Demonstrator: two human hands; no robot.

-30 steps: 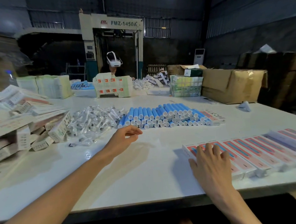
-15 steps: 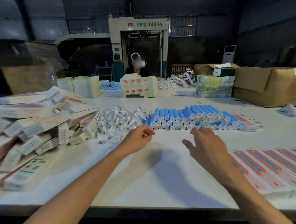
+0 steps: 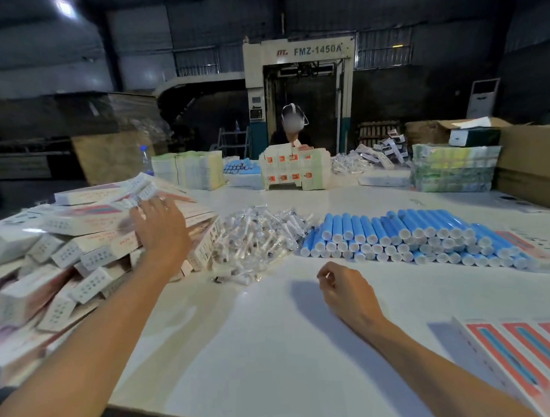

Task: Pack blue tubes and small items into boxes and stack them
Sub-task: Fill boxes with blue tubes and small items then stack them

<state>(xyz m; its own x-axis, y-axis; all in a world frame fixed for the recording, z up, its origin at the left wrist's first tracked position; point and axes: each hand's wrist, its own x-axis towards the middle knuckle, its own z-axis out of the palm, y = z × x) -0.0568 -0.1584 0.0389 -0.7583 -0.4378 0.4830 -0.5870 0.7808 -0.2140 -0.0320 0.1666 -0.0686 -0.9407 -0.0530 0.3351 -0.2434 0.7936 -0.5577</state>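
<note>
A pile of blue tubes (image 3: 407,239) with white caps lies at the centre right of the white table (image 3: 275,343). Left of it sits a heap of small clear-wrapped items (image 3: 256,238). A heap of packed white boxes (image 3: 76,249) fills the left side. My left hand (image 3: 159,228) reaches onto that heap with fingers spread, blurred at the tips, holding nothing. My right hand (image 3: 346,287) hovers just over the table in front of the tubes, fingers loosely curled and empty. Flat unfolded red-and-blue cartons (image 3: 531,360) lie at the near right.
Across the table a person works behind stacked white boxes with orange marks (image 3: 294,171). Green and yellow stacks (image 3: 194,169), wrapped bundles (image 3: 451,168) and brown cardboard cartons (image 3: 535,163) stand along the far side. More blue tubes (image 3: 240,167) lie there too.
My left hand swung left from beside the small items onto the box heap. My right hand left the flat cartons, passed the tubes and drew back with fingers curled. The view turned left.
</note>
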